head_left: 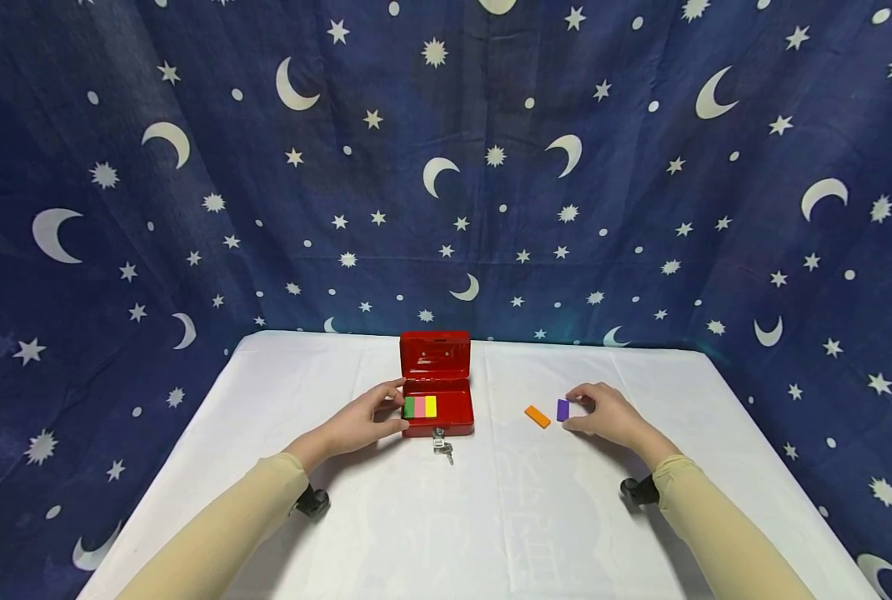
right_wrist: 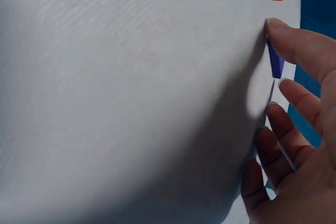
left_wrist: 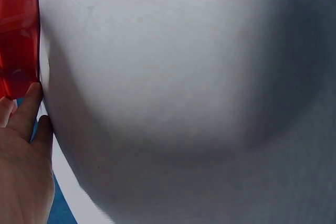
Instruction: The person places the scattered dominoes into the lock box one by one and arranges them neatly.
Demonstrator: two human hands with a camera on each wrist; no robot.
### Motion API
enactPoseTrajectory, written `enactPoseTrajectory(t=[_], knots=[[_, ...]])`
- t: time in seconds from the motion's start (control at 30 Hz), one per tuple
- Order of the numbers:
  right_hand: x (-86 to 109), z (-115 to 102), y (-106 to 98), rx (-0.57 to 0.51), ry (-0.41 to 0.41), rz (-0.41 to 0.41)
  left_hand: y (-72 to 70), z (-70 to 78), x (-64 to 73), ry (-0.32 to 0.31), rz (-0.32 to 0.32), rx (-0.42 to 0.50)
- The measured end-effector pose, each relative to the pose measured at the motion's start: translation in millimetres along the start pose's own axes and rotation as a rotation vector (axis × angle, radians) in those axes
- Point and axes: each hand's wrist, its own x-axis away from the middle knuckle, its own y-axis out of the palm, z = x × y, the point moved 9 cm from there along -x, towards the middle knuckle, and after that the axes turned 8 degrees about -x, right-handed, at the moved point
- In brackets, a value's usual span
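A red metal cash box [head_left: 453, 408] stands with its lid [head_left: 434, 356] up. Inside, at the left, green [head_left: 409, 407], pink [head_left: 419, 407] and yellow [head_left: 431, 406] blocks lie side by side. My left hand [head_left: 363, 421] is at the box's left side, thumb near the front corner and fingers farther back; in the left wrist view, extended fingers touch the red box [left_wrist: 18, 51]. On the right, my right hand [head_left: 607, 414] has thumb and index finger spread around the ends of a purple block [head_left: 563, 409] on the table. An orange block [head_left: 538, 417] lies just left of it.
Keys [head_left: 443, 451] hang from the lock at the box's front. A white cloth covers the table [head_left: 446, 533]. Behind and beside it hangs a dark blue curtain [head_left: 386, 283] with moons and stars.
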Motion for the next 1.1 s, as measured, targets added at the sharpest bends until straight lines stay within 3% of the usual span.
enactPoseTrajectory(t=[0.23,1.1], knots=[[0.7,2,0,-0.16,-0.011,-0.021,-0.2,-0.9,-0.5,-0.013,0.004,-0.003],[3.2,10,3,-0.132,0.077,0.01,-1.0,1.9,0.8,0.012,0.0,0.001]])
